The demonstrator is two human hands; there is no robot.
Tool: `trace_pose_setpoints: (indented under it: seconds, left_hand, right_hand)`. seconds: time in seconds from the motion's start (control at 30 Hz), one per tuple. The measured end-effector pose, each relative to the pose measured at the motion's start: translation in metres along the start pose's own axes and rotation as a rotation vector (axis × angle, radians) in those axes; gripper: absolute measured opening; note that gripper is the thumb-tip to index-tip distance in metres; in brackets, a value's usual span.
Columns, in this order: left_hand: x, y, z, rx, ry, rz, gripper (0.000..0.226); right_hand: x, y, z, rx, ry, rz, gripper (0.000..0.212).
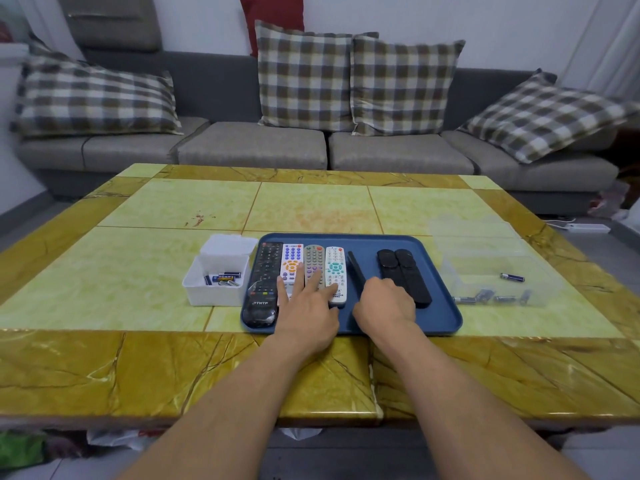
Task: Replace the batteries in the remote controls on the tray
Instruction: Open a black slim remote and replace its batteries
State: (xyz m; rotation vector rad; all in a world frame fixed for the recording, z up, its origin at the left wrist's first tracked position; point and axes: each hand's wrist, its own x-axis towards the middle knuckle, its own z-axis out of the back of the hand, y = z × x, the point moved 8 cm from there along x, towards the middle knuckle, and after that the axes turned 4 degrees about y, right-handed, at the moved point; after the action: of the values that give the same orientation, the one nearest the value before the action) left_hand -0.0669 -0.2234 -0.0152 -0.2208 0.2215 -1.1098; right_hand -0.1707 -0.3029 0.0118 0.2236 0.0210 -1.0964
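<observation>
A blue tray lies on the table with several remotes side by side: a long black one, a white one with blue buttons, a grey one, a white one with teal buttons, a thin black one and two black ones. My left hand rests flat with spread fingers on the white and grey remotes. My right hand is curled over the tray between the thin remote and the black pair; its fingers are hidden.
A white box left of the tray holds several batteries, with a white lid behind it. A clear box right of the tray holds several dark batteries. The yellow-green tiled table stands before a grey sofa with plaid cushions.
</observation>
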Motion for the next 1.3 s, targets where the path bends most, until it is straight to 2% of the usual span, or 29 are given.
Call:
trace_pose_setpoints:
  seconds: [0.13, 0.27, 0.33, 0.43, 0.53, 0.6, 0.67, 0.73, 0.87, 1.13, 1.3]
  left_hand:
    - [-0.001, 0.0, 0.008, -0.048, -0.074, -0.003, 0.054]
    - [-0.004, 0.003, 0.028, -0.263, -0.303, 0.036, 0.042]
    - [-0.006, 0.001, 0.031, -0.551, -0.335, 0.008, 0.038]
    - [-0.013, -0.005, 0.041, -1.222, -0.301, -0.033, 0.031]
    - [-0.013, 0.004, 0.044, -1.517, -0.318, 0.062, 0.021]
    - [-0.013, 0.006, 0.04, -1.622, -0.279, 0.064, 0.022]
    - [-0.013, 0.007, 0.036, -1.681, -0.252, 0.051, 0.018]
    - [-0.014, 0.007, 0.035, -1.728, -0.236, 0.029, 0.016]
    - [-0.014, 0.011, 0.035, -1.765, -0.255, 0.052, 0.016]
    - [-0.013, 0.029, 0.032, -1.678, -0.298, 0.108, 0.029]
    - [-0.015, 0.031, 0.034, -1.658, -0.356, 0.105, 0.024]
  right_hand:
    - [-0.003, -0.009, 0.011, 0.125, -0.012, -0.043, 0.019]
    - [-0.017, -0.02, 0.045, 0.418, -0.292, 0.019, 0.014]
    - [-0.028, -0.013, 0.05, 0.711, -0.316, 0.13, 0.009]
    - [-0.033, -0.005, 0.042, 1.026, -0.226, 0.183, 0.016]
    - [-0.036, -0.007, 0.038, 1.166, -0.176, 0.15, 0.009]
    - [-0.035, -0.007, 0.026, 1.413, -0.058, 0.079, 0.015]
    - [-0.036, -0.005, 0.013, 1.618, 0.073, -0.001, 0.024]
    - [-0.034, -0.005, 0.006, 1.636, 0.108, -0.029, 0.025]
    - [-0.029, -0.004, 0.006, 1.568, 0.055, -0.012, 0.02]
    - [-0.023, 0.007, 0.001, 1.487, 0.066, 0.013, 0.014]
    - [-0.026, 0.004, 0.007, 1.432, -0.013, 0.023, 0.016]
